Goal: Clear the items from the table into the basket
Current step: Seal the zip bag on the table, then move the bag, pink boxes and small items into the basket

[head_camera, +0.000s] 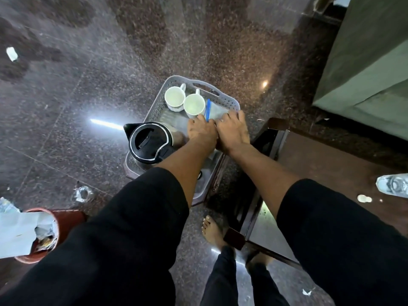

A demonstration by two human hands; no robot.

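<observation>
Two white cups [184, 102], a black kettle [149, 141] and a blue-sealed bag [215, 111] are already held in the grey basket [154, 107]. The bag is pressed down by the left hand [202, 131] and right hand [234, 131] (whether their fingers pinch it cannot be told). A bottle [394, 185] is left on the table [331, 164].

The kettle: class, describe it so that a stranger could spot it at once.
Find the grey perforated basket on the dark speckled floor. At its near left corner stands the kettle: black, round-lidded, spouted, unlike the two white cups at the far end.
</observation>
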